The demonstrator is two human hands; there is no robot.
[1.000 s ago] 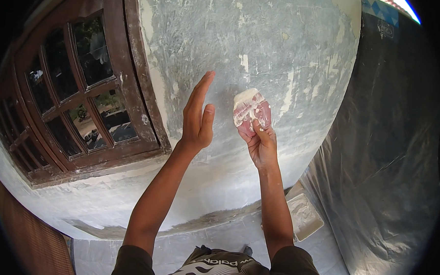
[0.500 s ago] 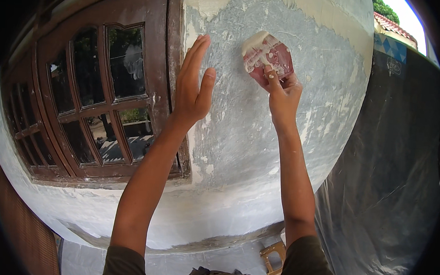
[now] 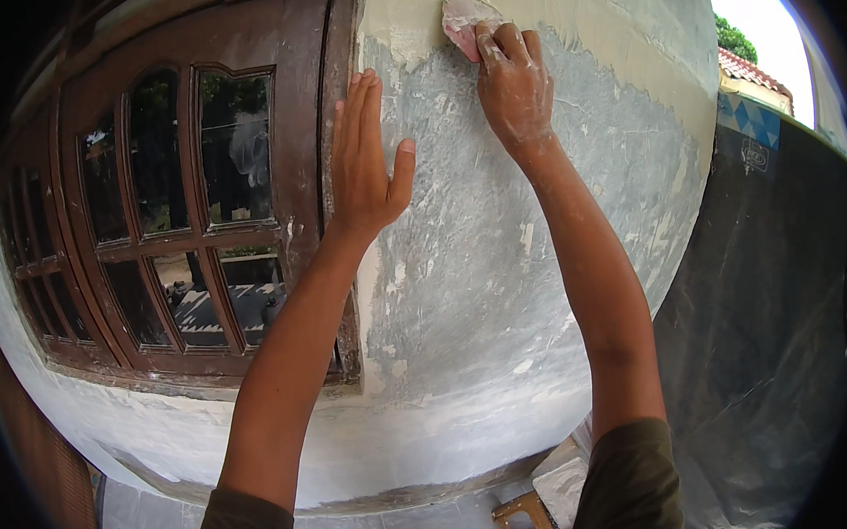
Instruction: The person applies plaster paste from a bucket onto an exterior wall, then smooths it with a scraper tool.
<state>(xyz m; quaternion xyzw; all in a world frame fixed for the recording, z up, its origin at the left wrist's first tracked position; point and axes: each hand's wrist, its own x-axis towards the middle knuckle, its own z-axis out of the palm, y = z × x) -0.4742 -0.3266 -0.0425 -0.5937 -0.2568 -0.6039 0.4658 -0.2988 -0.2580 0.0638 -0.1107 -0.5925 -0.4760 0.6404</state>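
Observation:
My right hand [image 3: 518, 91], smeared with white paste, grips a pinkish plastic putty scraper [image 3: 464, 22] against the upper wall. The scraper's face carries pale filler, and its lower part is hidden behind my fingers. It sits where a cream filler coat [image 3: 604, 36] meets the rough grey wall [image 3: 480, 267]. My left hand [image 3: 364, 158] is open, fingers stretched upward and thumb apart. It is beside the window frame's right edge, holding nothing; whether the palm touches the wall I cannot tell.
A brown wooden window [image 3: 185, 207] with glass panes fills the left. Black plastic sheeting [image 3: 752, 307] hangs at the right. Below, near my right arm, a small brown stool [image 3: 526, 522] stands on the grey tiled floor [image 3: 402, 528], beside a pale block-like object [image 3: 561, 480].
My right hand has moved up and turned over, bringing the scraper from in front of the grey area onto the wall's upper part. My left hand stays raised, shifted slightly left.

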